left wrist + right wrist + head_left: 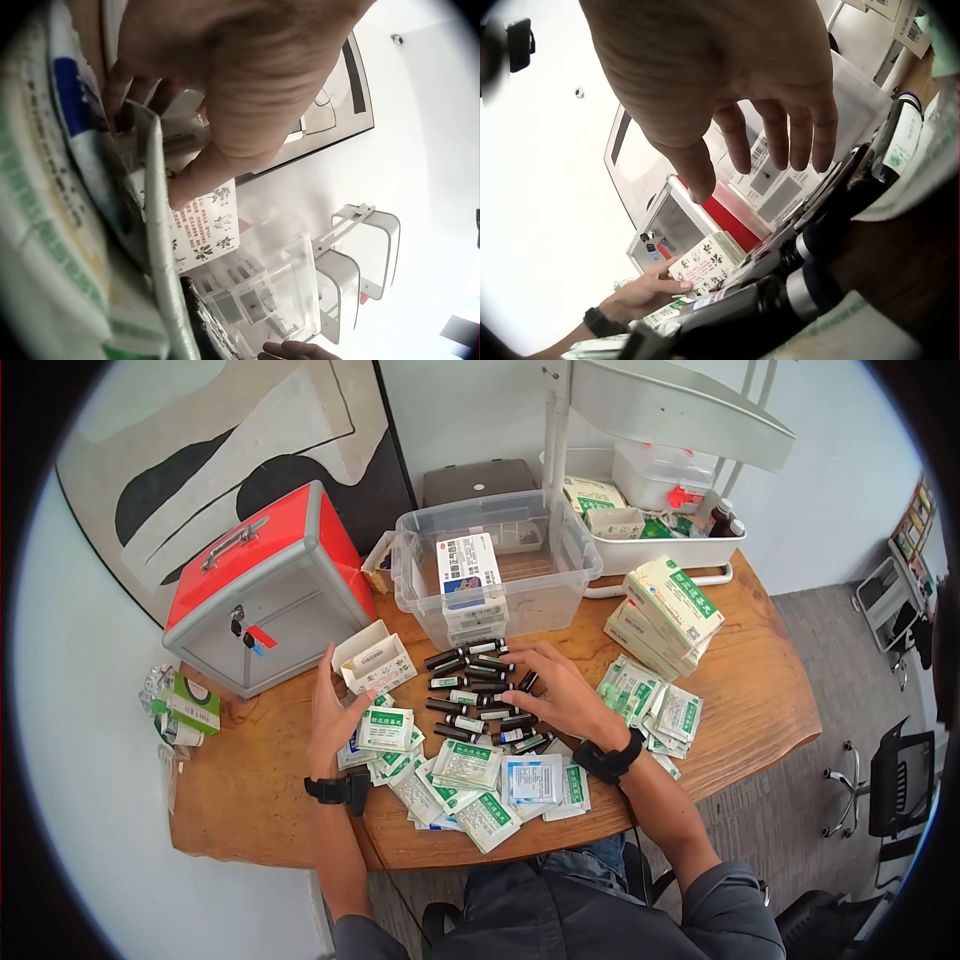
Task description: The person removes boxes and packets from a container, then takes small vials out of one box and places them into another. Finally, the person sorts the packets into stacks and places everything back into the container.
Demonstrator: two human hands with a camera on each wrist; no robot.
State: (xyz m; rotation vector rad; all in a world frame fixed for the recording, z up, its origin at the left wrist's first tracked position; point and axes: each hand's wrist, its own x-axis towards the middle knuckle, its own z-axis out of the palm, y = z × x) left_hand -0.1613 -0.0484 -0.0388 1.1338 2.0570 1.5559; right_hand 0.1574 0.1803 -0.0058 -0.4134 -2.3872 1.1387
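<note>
My left hand [335, 725] [247, 82] is at an open white box [375, 660] [206, 232], thumb against its printed face and fingers along its far left side. In the right wrist view this left hand [641, 292] grips the box [709, 262] the same way. Over several dark capped vials [465, 697] [735, 319] my right hand [565, 695] [727, 67] is spread, fingers apart and pointing down, holding nothing; whether its fingertips touch a vial I cannot tell. Green-and-white sachets [467, 763] lie in front of the vials.
Behind the vials stands a clear plastic bin [555, 600] with a white carton [470, 575]. A red-and-silver case [270, 590] is at the left. Stacked cartons [665, 615] and more sachets [650, 705] lie at the right, below a white rack [670, 550]. The wooden table's edge [250, 850] is near me.
</note>
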